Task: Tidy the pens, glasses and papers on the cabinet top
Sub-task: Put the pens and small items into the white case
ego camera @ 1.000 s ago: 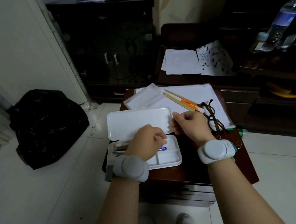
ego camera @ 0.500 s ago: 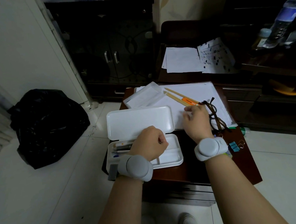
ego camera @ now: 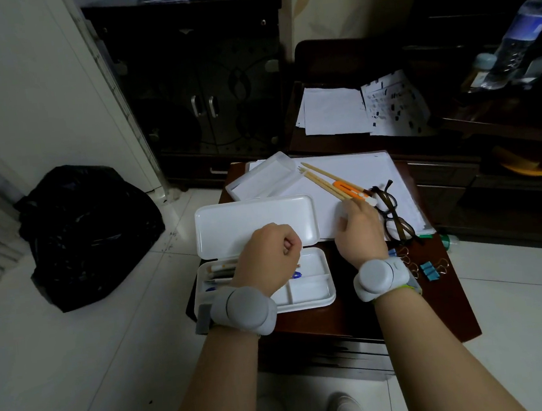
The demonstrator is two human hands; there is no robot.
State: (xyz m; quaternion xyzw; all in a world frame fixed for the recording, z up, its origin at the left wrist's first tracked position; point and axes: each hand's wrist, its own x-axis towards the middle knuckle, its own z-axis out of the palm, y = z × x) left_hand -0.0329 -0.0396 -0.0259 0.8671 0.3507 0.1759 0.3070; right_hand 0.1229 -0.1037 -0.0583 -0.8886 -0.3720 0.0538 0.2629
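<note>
Left hand sits mid-frame as a curled fist over the open white pencil case; fingers tucked in, nothing visibly held, though the underside is hidden. Case lid is flipped up behind the hand; a few pens lie in the left compartment of the tray. Right hand is just right of the case, fingers reaching forward onto the near ends of two wooden pencils, which slant up and left across the papers; whether it pinches them or only touches them cannot be told. An orange utility knife lies alongside the pencils, touching them. Glasses with dark frames lie on the right edge of the papers, just beside the right hand. A clear plastic box rests on the papers' upper left corner. Blue binder clips lie on the dark counter at right. More sheets sit on a lower unit further up the frame. Black bag on the floor at left.
</note>
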